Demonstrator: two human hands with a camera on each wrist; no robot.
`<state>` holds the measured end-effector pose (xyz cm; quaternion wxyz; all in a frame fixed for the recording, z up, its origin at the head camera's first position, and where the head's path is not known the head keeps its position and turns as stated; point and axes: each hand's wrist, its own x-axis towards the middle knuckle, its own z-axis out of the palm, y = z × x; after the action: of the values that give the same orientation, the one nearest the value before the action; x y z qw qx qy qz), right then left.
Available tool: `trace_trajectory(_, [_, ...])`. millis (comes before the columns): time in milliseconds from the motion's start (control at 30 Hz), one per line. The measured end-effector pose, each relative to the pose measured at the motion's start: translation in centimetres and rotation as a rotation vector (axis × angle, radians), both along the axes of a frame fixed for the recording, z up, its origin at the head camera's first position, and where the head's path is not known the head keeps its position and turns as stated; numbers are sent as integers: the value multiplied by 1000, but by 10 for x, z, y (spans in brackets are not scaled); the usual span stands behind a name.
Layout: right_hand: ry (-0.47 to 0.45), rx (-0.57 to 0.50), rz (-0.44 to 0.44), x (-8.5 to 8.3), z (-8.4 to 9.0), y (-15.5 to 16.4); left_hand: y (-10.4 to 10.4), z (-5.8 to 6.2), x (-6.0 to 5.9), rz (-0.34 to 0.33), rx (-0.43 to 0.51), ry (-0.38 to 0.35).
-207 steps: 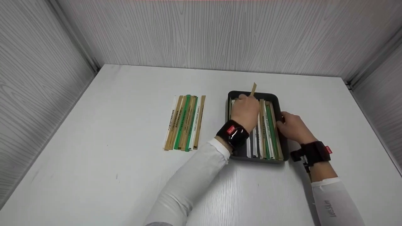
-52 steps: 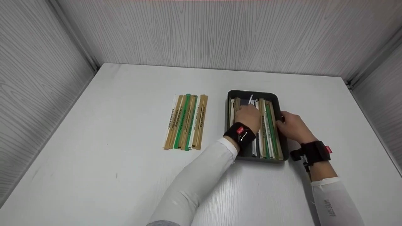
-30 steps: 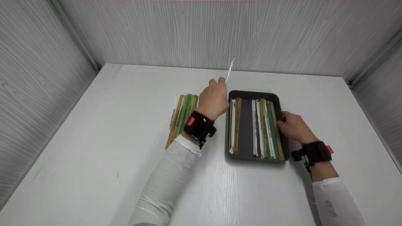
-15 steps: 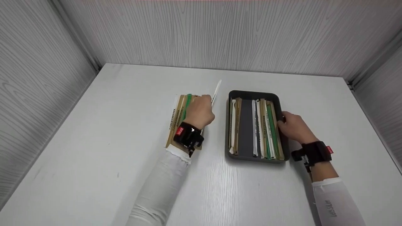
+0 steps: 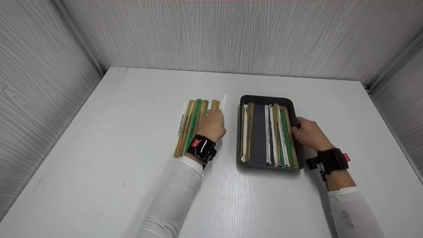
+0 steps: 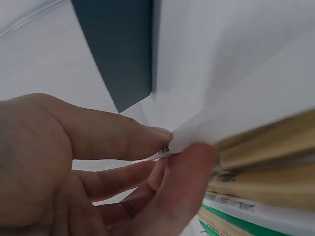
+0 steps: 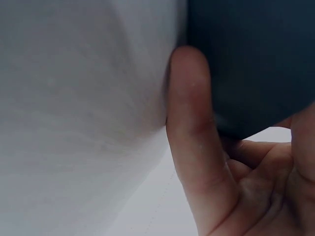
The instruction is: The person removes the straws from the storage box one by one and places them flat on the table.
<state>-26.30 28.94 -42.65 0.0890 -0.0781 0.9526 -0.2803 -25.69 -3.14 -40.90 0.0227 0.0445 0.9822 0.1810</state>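
My left hand (image 5: 215,114) pinches a white paper-sleeved stick (image 5: 224,99) between thumb and finger and holds it low at the right edge of a row of brown, green and white sleeved sticks (image 5: 193,127) on the table. The left wrist view shows the pinch (image 6: 183,143) on the white sleeve (image 6: 231,118), just above the row (image 6: 261,169). A dark tray (image 5: 264,98) to the right holds several more sleeved sticks (image 5: 281,134), with a bare strip in its middle. My right hand (image 5: 299,128) grips the tray's right wall, fingers (image 7: 192,123) curled round the dark wall (image 7: 256,59).
The white table (image 5: 109,138) is boxed in by grey panelled walls at the back, left and right. The tray stands a hand's width right of the row of sticks. Both wrists wear black camera bands.
My left hand lifted a white sleeved stick out of the tray, carried it left and lowered it to the right edge of the row. The right hand stayed on the tray.
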Motion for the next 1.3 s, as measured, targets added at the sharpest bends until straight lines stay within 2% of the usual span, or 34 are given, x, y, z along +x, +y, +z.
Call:
trace_trajectory(200, [-7,-12,-3,0,0,0,3,-6,0,-24,-72,11])
trace_trajectory(633, [-10,-11,-7,-1,0,1,7,-9,0,-18,-83,-14])
trace_trajectory(933, [-6,-14,-3,1,0,0,8,-15,4,-21,-111,82])
trace_trajectory(1167, [-14,-14,-11,0,1,0,9,-13,3,-9,-117,81])
trace_trajectory(1300, [-14,-17,-12,0,1,0,11,-7,3,-4,-121,86])
